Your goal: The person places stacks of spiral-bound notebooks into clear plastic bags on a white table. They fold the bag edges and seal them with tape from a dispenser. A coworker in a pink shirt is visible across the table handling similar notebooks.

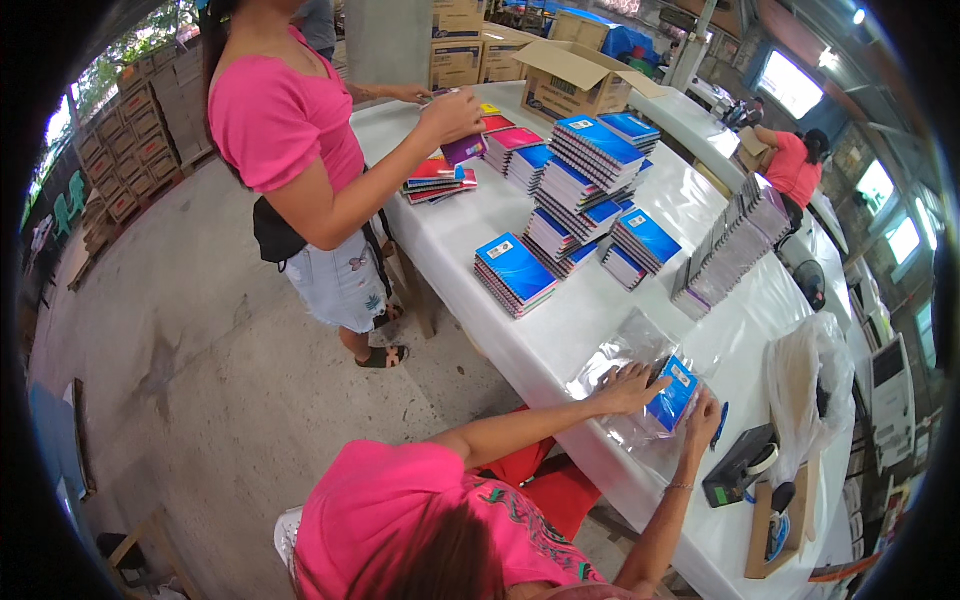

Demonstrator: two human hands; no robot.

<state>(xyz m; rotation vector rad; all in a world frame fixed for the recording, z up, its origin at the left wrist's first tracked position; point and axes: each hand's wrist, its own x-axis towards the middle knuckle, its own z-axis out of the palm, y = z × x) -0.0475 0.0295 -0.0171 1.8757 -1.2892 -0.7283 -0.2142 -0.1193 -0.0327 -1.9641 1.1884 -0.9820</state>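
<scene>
Seated at a white surface (560, 350), a person in pink is working a blue notebook (672, 393) inside a clear plastic bag (625, 350). Their left hand (628, 385) is lying flat, grip released, pressing the bag just left of the notebook. Their right hand (703, 418) is curling against the notebook's right edge; whether it is clasping cannot be told. Farther along, a standing co-worker is sorting notebook stacks (590, 190). A tape dispenser (742, 465) is sitting near right.

bright, even daylight under a strong fisheye bend

light comes from windows (790, 85) at upper right, blown out white; the white tabletop (560, 330) shows mild glare, shadows stay soft, straight edges curve and the rim is black.
</scene>
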